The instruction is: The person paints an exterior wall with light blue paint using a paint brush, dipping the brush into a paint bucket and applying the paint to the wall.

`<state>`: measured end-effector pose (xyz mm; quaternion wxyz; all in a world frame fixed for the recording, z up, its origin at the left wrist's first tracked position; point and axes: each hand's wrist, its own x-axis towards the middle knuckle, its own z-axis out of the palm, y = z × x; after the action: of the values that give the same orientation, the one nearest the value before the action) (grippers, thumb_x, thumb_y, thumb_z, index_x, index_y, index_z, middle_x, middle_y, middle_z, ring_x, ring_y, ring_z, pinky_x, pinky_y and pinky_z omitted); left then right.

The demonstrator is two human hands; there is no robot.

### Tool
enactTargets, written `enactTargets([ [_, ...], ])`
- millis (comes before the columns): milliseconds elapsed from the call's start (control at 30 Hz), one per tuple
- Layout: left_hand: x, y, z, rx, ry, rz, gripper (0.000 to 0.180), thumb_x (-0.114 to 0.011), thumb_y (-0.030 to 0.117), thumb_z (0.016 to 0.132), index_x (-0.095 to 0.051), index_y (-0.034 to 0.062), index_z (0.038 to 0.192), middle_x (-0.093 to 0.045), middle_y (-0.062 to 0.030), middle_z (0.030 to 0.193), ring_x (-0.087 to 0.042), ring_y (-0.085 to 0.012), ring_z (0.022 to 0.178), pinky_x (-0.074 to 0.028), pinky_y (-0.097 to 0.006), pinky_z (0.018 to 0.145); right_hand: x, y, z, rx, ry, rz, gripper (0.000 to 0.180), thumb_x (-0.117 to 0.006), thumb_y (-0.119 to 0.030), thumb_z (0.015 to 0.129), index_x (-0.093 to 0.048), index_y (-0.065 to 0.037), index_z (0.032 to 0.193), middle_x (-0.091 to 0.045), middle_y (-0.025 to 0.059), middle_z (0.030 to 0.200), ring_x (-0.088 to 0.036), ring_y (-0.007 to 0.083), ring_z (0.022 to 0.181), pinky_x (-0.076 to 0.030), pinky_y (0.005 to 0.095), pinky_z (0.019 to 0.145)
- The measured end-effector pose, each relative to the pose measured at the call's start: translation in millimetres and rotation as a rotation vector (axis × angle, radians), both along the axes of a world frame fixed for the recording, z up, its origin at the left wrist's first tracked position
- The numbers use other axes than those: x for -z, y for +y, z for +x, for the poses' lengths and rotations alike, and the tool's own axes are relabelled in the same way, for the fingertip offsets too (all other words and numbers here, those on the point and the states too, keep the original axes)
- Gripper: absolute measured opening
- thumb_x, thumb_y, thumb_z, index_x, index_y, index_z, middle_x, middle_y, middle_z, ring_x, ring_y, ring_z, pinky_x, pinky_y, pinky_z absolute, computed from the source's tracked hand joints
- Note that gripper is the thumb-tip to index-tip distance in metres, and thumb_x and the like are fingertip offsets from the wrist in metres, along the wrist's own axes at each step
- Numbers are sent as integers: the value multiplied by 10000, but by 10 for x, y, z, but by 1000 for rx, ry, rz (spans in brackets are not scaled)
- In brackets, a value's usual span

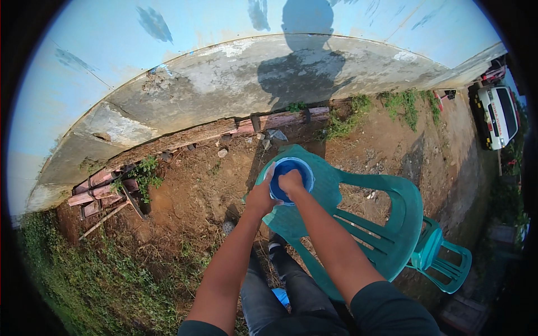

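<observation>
A small bucket (309, 167) with a pale rim and blue paint inside stands on the seat of a green plastic chair (325, 180). My left hand (261, 197) is wrapped round the bucket's left side, its thumb up by the rim. Inside the bucket's mouth is my right hand (290, 182), curled closed and pointing down. Whatever it may hold is hidden by the hand and the bucket.
A light blue wall (202, 22) with a bare grey base runs across the far side. Pinkish timber beams (185, 136) lie along its foot. A second green chair (427, 246) stands to the right, weeds (112, 269) grow at left, and a white vehicle (502, 115) is far right.
</observation>
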<state>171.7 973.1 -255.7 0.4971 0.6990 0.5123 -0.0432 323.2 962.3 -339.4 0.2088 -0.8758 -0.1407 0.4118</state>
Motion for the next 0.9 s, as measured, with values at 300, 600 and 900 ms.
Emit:
enactTargets([
  [300,-150,27,14,25,147,-8,1359,-972,257,755,-22,528,1688,-743,-185,1299,-710,-427,1199,-583,-548,980,-846,117,66,-1351,-288,-178,245,-745,-177,849,-793,-23,1033,-766,250,1159,-756,409,1076,-613,503,936],
  [600,-106,-26,-90,10,154,10,1353,-964,299,770,5,543,1682,-763,-178,1228,-730,-414,1147,-592,-552,939,-1224,235,142,-1725,-605,-86,168,-737,-142,862,-800,-106,1013,-800,146,1028,-795,304,895,-626,442,721],
  [900,-135,-4,-57,42,175,21,1333,-956,342,782,4,520,1690,-748,-198,1260,-714,-437,1179,-583,-558,977,-690,2,354,-1613,-835,234,146,-651,-123,912,-787,-95,957,-766,152,825,-783,313,734,-611,419,625],
])
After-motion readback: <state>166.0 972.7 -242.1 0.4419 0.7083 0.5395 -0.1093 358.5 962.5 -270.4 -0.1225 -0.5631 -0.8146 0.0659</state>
